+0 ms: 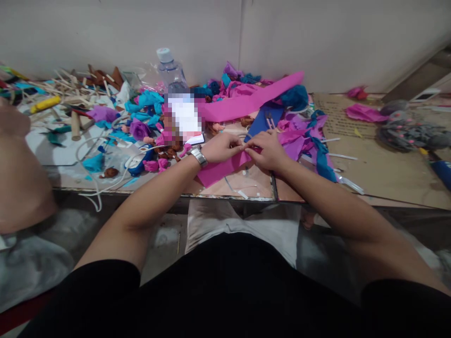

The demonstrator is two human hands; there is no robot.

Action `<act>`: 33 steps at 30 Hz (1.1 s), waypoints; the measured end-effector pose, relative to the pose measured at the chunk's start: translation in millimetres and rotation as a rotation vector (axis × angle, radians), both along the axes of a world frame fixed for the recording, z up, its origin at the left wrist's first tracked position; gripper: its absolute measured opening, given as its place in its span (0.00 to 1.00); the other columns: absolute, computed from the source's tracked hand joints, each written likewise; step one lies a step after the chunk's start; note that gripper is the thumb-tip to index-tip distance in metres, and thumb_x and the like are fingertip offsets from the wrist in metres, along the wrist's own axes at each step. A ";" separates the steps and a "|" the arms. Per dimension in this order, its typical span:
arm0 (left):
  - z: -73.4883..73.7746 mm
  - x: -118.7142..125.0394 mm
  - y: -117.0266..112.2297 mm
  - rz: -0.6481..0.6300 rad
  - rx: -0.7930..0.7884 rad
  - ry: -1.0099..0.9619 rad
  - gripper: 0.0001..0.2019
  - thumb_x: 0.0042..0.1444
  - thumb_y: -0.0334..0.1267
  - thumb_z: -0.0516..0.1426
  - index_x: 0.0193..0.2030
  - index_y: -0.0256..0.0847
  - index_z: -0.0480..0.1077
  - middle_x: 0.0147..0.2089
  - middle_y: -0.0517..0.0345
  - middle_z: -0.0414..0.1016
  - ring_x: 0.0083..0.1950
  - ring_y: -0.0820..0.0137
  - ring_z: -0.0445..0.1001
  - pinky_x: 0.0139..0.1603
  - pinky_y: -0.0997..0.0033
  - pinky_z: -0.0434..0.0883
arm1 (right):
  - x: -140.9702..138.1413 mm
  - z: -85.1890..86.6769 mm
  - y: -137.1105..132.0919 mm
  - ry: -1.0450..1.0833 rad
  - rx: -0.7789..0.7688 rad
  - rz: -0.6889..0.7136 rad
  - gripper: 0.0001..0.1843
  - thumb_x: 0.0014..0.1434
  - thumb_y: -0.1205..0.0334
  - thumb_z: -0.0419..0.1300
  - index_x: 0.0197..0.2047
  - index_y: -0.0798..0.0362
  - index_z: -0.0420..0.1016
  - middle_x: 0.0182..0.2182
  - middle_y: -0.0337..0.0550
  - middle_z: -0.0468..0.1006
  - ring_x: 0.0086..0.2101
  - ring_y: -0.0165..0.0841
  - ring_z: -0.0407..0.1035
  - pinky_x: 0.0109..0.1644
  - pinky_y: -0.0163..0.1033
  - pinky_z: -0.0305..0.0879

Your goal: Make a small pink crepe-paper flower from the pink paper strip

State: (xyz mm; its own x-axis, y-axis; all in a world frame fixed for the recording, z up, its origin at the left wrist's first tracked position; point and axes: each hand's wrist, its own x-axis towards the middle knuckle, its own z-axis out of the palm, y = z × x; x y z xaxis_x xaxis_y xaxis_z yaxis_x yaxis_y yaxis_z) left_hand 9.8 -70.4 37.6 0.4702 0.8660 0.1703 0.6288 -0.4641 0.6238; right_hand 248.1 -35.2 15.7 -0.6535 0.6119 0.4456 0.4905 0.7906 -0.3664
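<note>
At the table's front edge my left hand (222, 148), with a metal watch on its wrist, pinches a pink crepe paper strip (222, 171). My right hand (267, 149) meets it fingertip to fingertip, pinching the same strip at its upper end. The strip hangs down to the left beneath my left hand and wrist. The exact fold between the fingertips is hidden. Just beyond my hands lie a longer pink strip (243, 105) and a dark blue sheet (265, 119). A pile of purple and teal paper pieces (299, 138) spreads beside my right hand.
A lit phone (186, 117) leans before a clear bottle (171, 70). White cable (100, 141), wooden sticks (75, 89) and coloured paper flowers (141, 129) crowd the left. Cardboard (366, 173) and a grey bundle (405, 130) lie right. Another person's arm (23, 178) is at far left.
</note>
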 end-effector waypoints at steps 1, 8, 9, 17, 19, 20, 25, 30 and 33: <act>0.1 0.1 0.1 -0.002 0.004 0.003 0.19 0.72 0.50 0.56 0.38 0.39 0.78 0.33 0.55 0.79 0.35 0.68 0.70 0.40 0.65 0.64 | -0.2 0.4 -0.3 -0.007 -0.007 0.002 0.09 0.69 0.55 0.63 0.41 0.47 0.83 0.40 0.46 0.87 0.46 0.48 0.74 0.62 0.59 0.54; 1.2 0.9 -0.6 0.000 0.021 0.027 0.16 0.72 0.47 0.56 0.37 0.39 0.77 0.33 0.56 0.77 0.35 0.68 0.70 0.40 0.65 0.63 | -1.2 0.4 -0.7 -0.006 -0.034 0.017 0.08 0.69 0.57 0.61 0.42 0.48 0.81 0.40 0.47 0.86 0.46 0.47 0.74 0.62 0.58 0.54; 1.3 1.0 -0.8 0.000 0.021 0.032 0.16 0.72 0.47 0.56 0.38 0.39 0.77 0.33 0.56 0.77 0.35 0.68 0.70 0.40 0.65 0.63 | -1.1 0.0 -0.5 -0.006 -0.034 0.017 0.08 0.69 0.57 0.61 0.42 0.48 0.81 0.40 0.47 0.86 0.46 0.48 0.74 0.61 0.58 0.54; 0.3 2.0 -2.8 0.014 0.066 0.095 0.14 0.72 0.44 0.57 0.42 0.39 0.80 0.35 0.55 0.81 0.36 0.67 0.72 0.41 0.66 0.63 | -0.1 -2.9 1.2 -0.028 -0.035 0.042 0.07 0.71 0.57 0.60 0.43 0.48 0.79 0.41 0.47 0.87 0.47 0.47 0.75 0.60 0.56 0.53; -0.8 2.1 -3.2 0.015 0.101 0.119 0.14 0.72 0.45 0.57 0.42 0.39 0.80 0.35 0.55 0.81 0.35 0.67 0.72 0.40 0.66 0.63 | -0.3 -3.0 1.2 -0.039 -0.044 0.041 0.08 0.71 0.57 0.59 0.43 0.48 0.78 0.41 0.47 0.87 0.47 0.47 0.75 0.59 0.56 0.53; -1.4 2.1 -3.3 0.017 0.119 0.129 0.14 0.72 0.45 0.58 0.42 0.39 0.80 0.35 0.55 0.81 0.35 0.67 0.72 0.40 0.66 0.63 | -0.4 -3.0 1.1 -0.042 -0.047 0.040 0.08 0.71 0.57 0.59 0.43 0.49 0.78 0.42 0.48 0.87 0.48 0.47 0.75 0.59 0.56 0.53; -2.2 3.1 -4.1 0.008 0.188 0.153 0.13 0.73 0.44 0.57 0.41 0.40 0.79 0.36 0.53 0.81 0.36 0.66 0.74 0.41 0.65 0.63 | -1.7 -3.0 1.2 -0.048 -0.049 0.034 0.09 0.71 0.56 0.57 0.42 0.49 0.76 0.42 0.50 0.86 0.48 0.49 0.74 0.58 0.56 0.53; -1.1 3.6 -4.5 -0.009 0.196 0.180 0.13 0.73 0.44 0.57 0.42 0.40 0.79 0.36 0.52 0.82 0.36 0.65 0.74 0.41 0.64 0.63 | -1.2 -5.0 2.1 -0.025 -0.029 0.039 0.08 0.70 0.57 0.58 0.42 0.49 0.76 0.42 0.49 0.87 0.47 0.48 0.74 0.57 0.56 0.53; -2.9 2.7 -3.2 0.004 0.186 0.191 0.13 0.72 0.44 0.57 0.42 0.40 0.79 0.36 0.53 0.81 0.36 0.65 0.74 0.41 0.64 0.63 | -0.1 -5.7 2.1 -0.007 -0.002 0.032 0.08 0.69 0.56 0.61 0.41 0.49 0.78 0.40 0.48 0.87 0.46 0.47 0.75 0.57 0.56 0.53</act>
State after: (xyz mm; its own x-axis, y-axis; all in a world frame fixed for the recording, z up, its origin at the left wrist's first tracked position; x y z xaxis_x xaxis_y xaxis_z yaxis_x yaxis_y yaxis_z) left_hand 12.5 -73.7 34.7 0.5057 0.8301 0.2351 0.7290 -0.5569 0.3980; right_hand 248.0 -33.0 10.1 -0.6762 0.5914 0.4394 0.4675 0.8053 -0.3646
